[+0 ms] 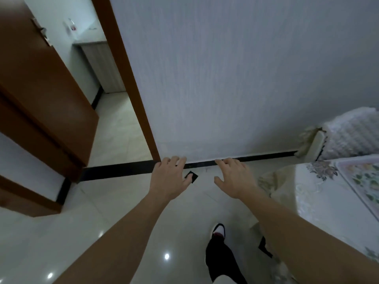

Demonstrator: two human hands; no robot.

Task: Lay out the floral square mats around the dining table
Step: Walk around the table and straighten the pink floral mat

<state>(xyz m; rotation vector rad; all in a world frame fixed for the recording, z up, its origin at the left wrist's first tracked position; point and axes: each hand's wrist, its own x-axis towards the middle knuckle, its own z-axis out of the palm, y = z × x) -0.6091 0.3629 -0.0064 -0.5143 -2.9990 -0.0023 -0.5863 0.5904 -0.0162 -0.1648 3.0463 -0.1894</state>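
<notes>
One floral square mat [364, 181] is in view. It lies flat on the dining table [320, 203] at the far right of the head view, and the frame edge cuts off part of it. The mat has a pale border around a flower-and-leaf print. The table carries a cream cloth with an embroidered flower motif just beside the mat's near corner, and the cloth hangs down towards the floor.

Neither hand touches the mat or the table.
- Left hand [169, 179]: held out in front, palm down, fingers spread and relaxed, holding nothing.
- Right hand [233, 177]: held out alongside it in the same way, fingers apart and holding nothing. It is the hand nearer the table, but well apart from the mat.

Both bare forearms reach in from the bottom of the frame. Below them are a dark trouser leg [219, 261] and a white shoe [219, 229] on a glossy pale tiled floor [123, 212]. A small black diamond inlay [192, 176] shows between the two hands.

Ahead stands a pale wall [225, 78] with a black skirting strip [123, 171] along its foot. To the left a brown door [41, 89] stands open, and a wood-grain cabinet [102, 66] shows in the room beyond. At the right, behind the table, stands a piece of furniture under a white textured cover [348, 134]. What it is cannot be told.
</notes>
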